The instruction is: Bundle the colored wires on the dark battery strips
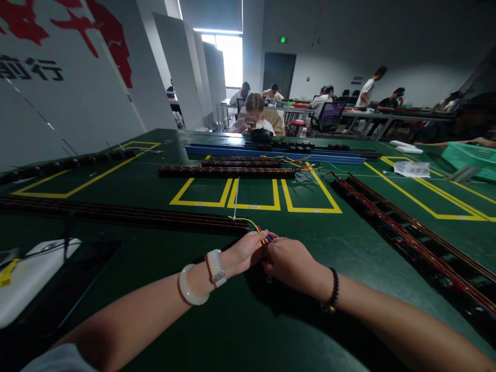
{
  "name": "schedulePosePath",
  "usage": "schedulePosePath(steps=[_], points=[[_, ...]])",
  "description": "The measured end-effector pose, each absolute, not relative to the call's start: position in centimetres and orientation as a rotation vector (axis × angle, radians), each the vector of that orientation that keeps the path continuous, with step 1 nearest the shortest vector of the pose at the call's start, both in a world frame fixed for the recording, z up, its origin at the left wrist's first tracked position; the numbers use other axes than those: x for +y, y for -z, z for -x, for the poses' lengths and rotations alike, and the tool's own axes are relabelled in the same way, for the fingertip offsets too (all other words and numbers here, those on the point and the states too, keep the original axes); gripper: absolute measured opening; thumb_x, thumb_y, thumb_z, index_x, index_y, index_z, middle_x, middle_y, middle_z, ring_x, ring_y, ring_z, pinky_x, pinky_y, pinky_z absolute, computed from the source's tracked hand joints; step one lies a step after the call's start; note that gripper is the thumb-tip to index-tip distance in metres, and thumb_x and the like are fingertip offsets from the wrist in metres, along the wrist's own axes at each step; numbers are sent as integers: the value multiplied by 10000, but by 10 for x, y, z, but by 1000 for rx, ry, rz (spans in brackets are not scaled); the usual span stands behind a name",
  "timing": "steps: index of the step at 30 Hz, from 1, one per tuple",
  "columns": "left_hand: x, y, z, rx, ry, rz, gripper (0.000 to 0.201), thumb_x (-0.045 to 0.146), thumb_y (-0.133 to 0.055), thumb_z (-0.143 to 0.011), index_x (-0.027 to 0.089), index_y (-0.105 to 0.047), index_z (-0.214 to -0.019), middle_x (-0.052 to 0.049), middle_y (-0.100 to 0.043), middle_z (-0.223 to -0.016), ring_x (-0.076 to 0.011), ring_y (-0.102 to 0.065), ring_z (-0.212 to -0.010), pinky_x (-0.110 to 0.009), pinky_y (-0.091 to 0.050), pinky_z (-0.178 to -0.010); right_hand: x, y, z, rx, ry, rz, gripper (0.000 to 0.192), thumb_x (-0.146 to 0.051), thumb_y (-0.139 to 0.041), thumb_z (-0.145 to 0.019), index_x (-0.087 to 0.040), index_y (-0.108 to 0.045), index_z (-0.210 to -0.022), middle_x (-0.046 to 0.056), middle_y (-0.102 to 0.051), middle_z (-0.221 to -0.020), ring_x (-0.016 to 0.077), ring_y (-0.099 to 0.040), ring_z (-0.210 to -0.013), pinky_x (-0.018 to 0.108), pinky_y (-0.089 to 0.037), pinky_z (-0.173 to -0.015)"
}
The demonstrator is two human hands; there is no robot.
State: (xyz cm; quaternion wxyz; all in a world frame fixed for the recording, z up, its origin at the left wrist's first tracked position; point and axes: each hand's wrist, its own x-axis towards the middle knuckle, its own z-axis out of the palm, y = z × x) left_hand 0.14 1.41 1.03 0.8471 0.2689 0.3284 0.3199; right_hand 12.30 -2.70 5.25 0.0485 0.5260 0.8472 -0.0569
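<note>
My left hand and my right hand meet over the green table, both pinched on a small bundle of coloured wires. The yellow, green and red wires run back from my fingers to the end of a long dark strip that lies across the table to the left. A white bangle and a watch band sit on my left wrist, a dark bead bracelet on my right.
More dark strips lie beyond yellow floor-tape boxes, others along the right. A blue rail crosses the back. A white device sits at left. A person sits opposite; others work behind.
</note>
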Motion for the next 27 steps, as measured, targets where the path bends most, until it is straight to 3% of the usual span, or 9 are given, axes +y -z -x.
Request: schedulePosePath(steps=[5,11,15,20,27], points=[[13,-9,-3,826,-689,-591,281,232,-392,-939,127,-573,-752,-50,-658,-683,-128,-616,-625,-252,-471,-661,-9,-74,-150,2542,586,-1574,175,-307,-580,-776,-163,-663,-718,33,-652,-674,97,-486,-507,220,-262,-453],[11,-6,-2,751,-685,-621,282,375,-461,-915,141,-536,-776,-72,-690,-750,-167,-662,-730,-340,-493,-806,2,-96,-169,2570,578,-1643,202,-292,-553,-812,-154,-658,-709,22,-621,-598,80,-438,-471,218,-247,-457],[9,-10,-1,702,-656,-665,299,372,-364,-950,153,-485,-787,-121,-697,-826,-198,-677,-844,-386,-466,-899,17,-93,-184,2538,453,-1806,202,-276,-506,-862,-162,-669,-825,31,-638,-622,103,-503,-491,223,-275,-484],[11,-16,2,676,-599,-673,288,305,-319,-961,156,-441,-746,-155,-689,-838,-217,-678,-881,-413,-439,-943,43,-68,-195,2547,161,-1972,198,-326,-527,-888,-179,-655,-926,71,-680,-818,159,-601,-676,233,-296,-535],[13,-13,4,596,-597,-657,279,271,-322,-949,145,-459,-740,-171,-690,-843,-246,-668,-924,-453,-395,-984,66,-31,-182,2520,-55,-1928,236,-295,-409,-957,-157,-599,-987,95,-673,-831,188,-624,-713,252,-335,-574]])
